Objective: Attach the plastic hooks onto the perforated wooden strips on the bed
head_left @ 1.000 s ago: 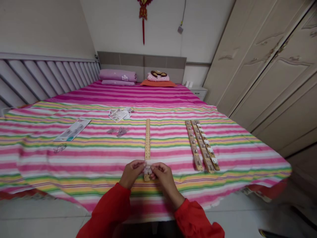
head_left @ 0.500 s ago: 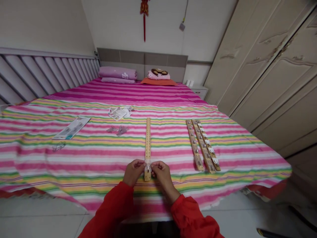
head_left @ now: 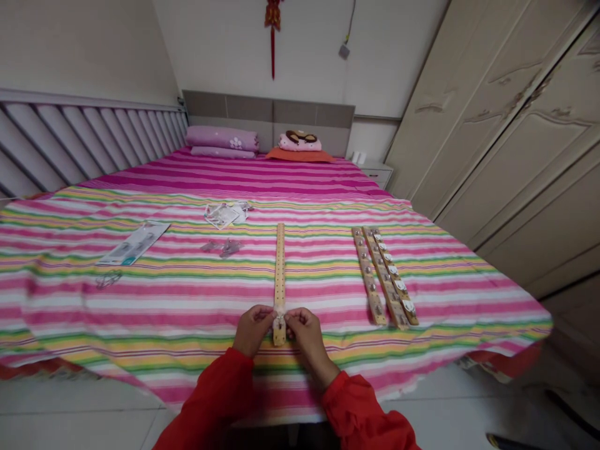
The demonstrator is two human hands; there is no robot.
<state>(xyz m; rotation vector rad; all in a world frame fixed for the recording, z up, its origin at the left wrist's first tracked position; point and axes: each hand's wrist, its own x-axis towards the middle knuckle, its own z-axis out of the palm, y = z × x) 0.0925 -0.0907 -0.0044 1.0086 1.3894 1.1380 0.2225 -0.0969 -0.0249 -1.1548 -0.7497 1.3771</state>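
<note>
Central wooden strip (head_left: pixel 280 269), long axis straight toward the headboard (head_left: pixel 300 114)

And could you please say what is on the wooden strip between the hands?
A translucent piece with a metal part is on or above the wooden strip; the left hand and right hand pinch it, covering its side edges.

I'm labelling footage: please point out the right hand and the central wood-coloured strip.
Right hand (head_left: pixel 307 335), head view: middle of its back.
Wood-coloured strip (head_left: pixel 280 272), head view: its bare middle stretch.
</note>
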